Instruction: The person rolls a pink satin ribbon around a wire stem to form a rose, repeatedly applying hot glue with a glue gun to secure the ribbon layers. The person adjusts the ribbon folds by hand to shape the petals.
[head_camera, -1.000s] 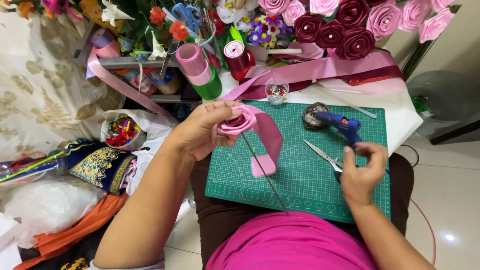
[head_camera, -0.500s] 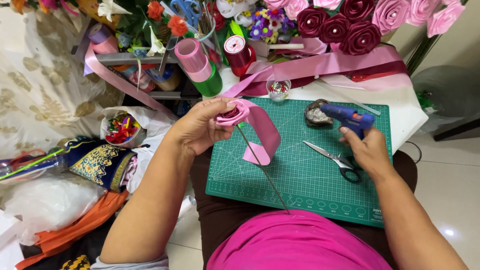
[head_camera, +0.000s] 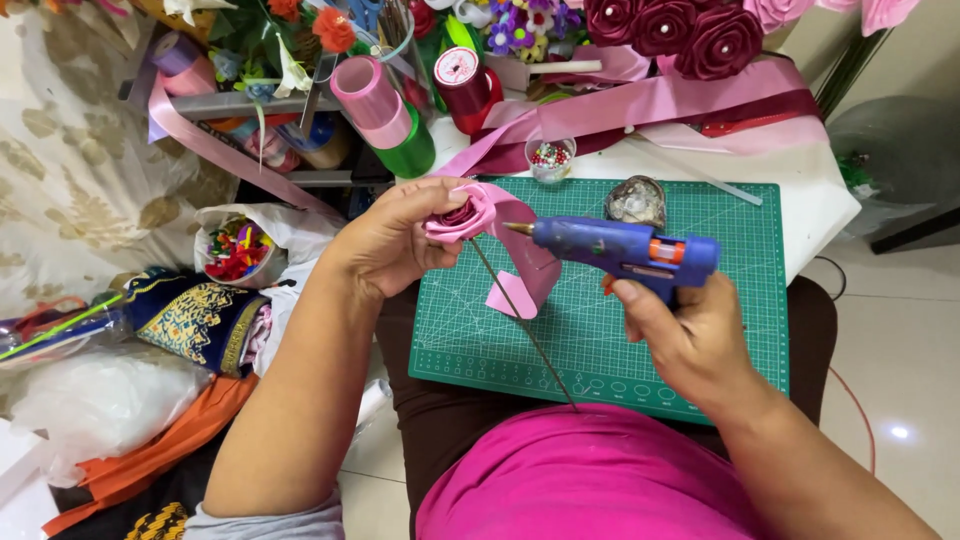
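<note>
Left hand (head_camera: 395, 245) fingers clamped on pink ribbon rose (head_camera: 458, 215), held above green cutting mat (head_camera: 700, 350) at approx 10 o'clock of mat centre. Wire stem (head_camera: 525, 335) runs down toward 5 o'clock; loose ribbon tail (head_camera: 530, 280) hangs below. Right hand (head_camera: 690, 335) fingers wrapped round blue glue gun (head_camera: 625, 248), nozzle at 3 o'clock of rose, just beside it. Risks: hot tip near left fingertips, burn likely if hand slips; glue drip onto mat or tail; tail sticking wrong.

Bright pink top, grey short sleeve on the left arm, dark brown trousers, bare forearms.
</note>
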